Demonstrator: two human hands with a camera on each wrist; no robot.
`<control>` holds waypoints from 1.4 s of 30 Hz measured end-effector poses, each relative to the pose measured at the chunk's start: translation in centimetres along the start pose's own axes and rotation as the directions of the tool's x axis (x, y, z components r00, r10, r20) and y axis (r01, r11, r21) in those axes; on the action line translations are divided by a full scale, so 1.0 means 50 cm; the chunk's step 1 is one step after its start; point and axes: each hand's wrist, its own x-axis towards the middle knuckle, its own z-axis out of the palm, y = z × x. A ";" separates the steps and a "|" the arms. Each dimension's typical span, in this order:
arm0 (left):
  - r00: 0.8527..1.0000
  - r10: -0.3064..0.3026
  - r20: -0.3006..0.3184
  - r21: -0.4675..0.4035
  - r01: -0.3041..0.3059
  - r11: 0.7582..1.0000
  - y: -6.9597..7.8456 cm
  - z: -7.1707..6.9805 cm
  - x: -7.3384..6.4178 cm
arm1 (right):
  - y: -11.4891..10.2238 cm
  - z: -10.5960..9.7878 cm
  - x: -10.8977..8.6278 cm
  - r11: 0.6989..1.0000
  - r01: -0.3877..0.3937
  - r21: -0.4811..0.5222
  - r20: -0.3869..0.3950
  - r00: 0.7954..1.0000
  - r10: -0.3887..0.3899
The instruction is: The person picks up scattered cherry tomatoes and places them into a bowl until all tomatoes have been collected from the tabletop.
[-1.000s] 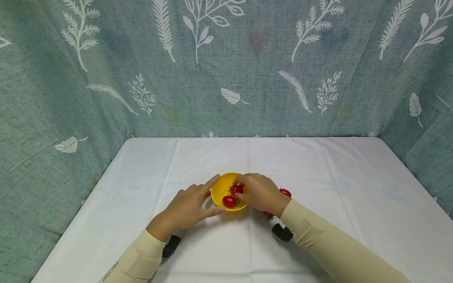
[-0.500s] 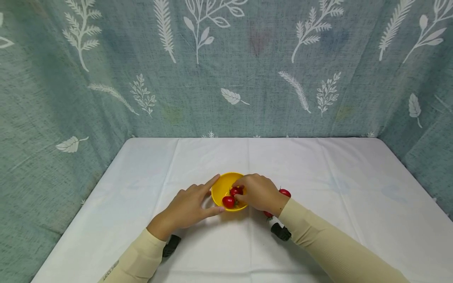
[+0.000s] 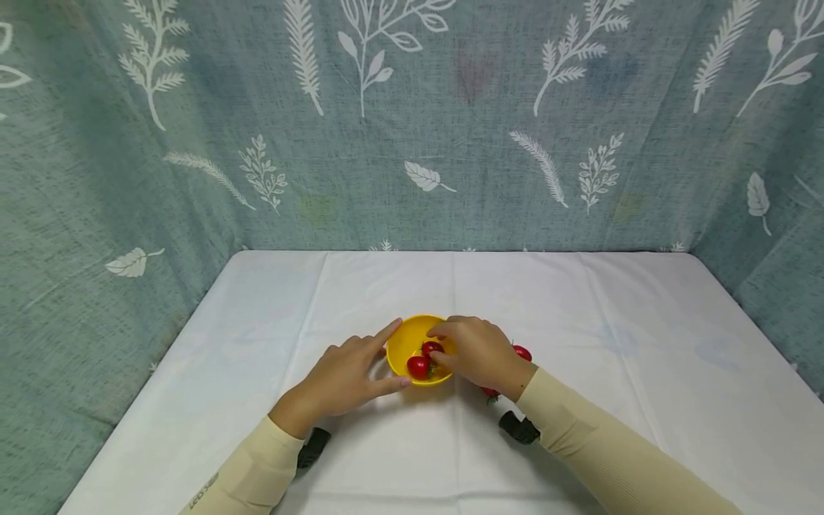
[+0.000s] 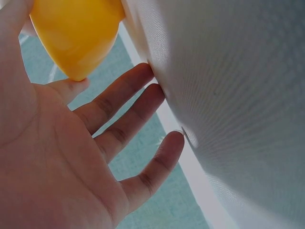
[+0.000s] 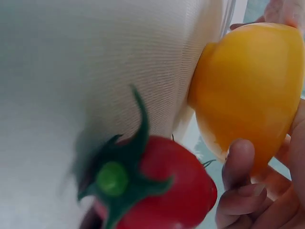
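The yellow bowl (image 3: 404, 345) stands upright between the two hands, on the white cloth (image 3: 386, 461). In it lie two red tomatoes: one (image 3: 418, 368) nearer the left thumb, the other (image 3: 429, 348) right at the right thumb and forefinger. The left hand (image 3: 344, 375) is spread at the bowl's left side, forefinger at the far part of the rim, thumb at the near part; in the left wrist view its other fingers are spread too, their tips down at the cloth. The right hand (image 3: 483, 350) reaches over the opposite rim, thumb and forefinger inside the bowl; whether they pinch the second tomato or only hover around it, I cannot tell. Its outer fingers bend beside the bowl's wall. Two more tomatoes lie outside the bowl, by the right wrist: one (image 3: 523, 353) on its far side, one (image 3: 491, 393) on its near side, both partly covered by it. Beneath each wrist shows a black piece. Beige sleeves (image 3: 599, 436) cover both forearms. Beyond the hands and cloth hangs a green curtain (image 3: 360, 157) printed with white leaves.
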 end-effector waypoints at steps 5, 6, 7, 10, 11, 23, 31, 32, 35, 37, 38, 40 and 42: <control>1.000 0.009 0.001 0.013 -0.009 1.000 0.002 0.001 0.003 | 0.015 -0.009 -0.029 0.999 0.039 0.008 -0.114 0.993 -0.038; 1.000 0.008 0.002 0.016 -0.008 1.000 0.002 0.001 0.004 | 0.018 -0.011 -0.035 0.999 0.050 0.015 -0.137 0.989 -0.048; 1.000 0.007 0.002 0.018 -0.007 1.000 0.002 0.002 0.004 | 0.022 -0.013 -0.041 0.998 0.062 0.020 -0.158 0.986 -0.058; 1.000 0.004 0.001 0.019 -0.004 1.000 0.001 0.003 0.004 | 0.030 -0.019 -0.055 0.997 0.080 0.025 -0.205 0.976 -0.073; 1.000 0.003 0.001 0.019 -0.003 1.000 0.000 0.003 0.004 | 0.033 -0.020 -0.058 0.997 0.081 0.020 -0.217 0.973 -0.075; 1.000 -0.009 -0.004 0.014 0.009 1.000 -0.006 0.006 0.005 | 0.068 -0.031 -0.072 0.998 -0.059 0.013 -0.162 0.985 0.061; 1.000 -0.011 -0.006 0.007 0.011 1.000 -0.003 0.005 0.006 | 0.093 -0.033 -0.073 0.990 -0.140 -0.010 -0.131 0.982 0.137; 1.000 -0.011 -0.005 0.007 0.011 1.000 -0.002 0.005 0.006 | 0.095 -0.033 -0.074 0.989 -0.147 -0.010 -0.128 0.981 0.144; 1.000 -0.013 -0.003 0.007 0.013 1.000 0.000 0.005 0.006 | 0.104 -0.034 -0.074 0.987 -0.158 -0.005 -0.127 0.980 0.156; 1.000 -0.014 -0.001 0.010 0.014 1.000 0.000 0.005 0.006 | 0.109 -0.033 -0.074 0.987 -0.161 0.002 -0.124 0.979 0.159; 1.000 -0.016 0.000 0.011 0.016 1.000 0.000 0.005 0.006 | 0.111 -0.032 -0.074 0.987 -0.162 0.006 -0.122 0.979 0.161; 1.000 -0.017 0.001 0.013 0.017 1.000 0.000 0.005 0.006 | 0.115 -0.031 -0.073 0.986 -0.164 0.010 -0.116 0.980 0.164; 1.000 -0.017 0.002 0.015 0.017 1.000 0.000 0.004 0.005 | 0.118 -0.029 -0.072 0.986 -0.167 0.009 -0.106 0.980 0.167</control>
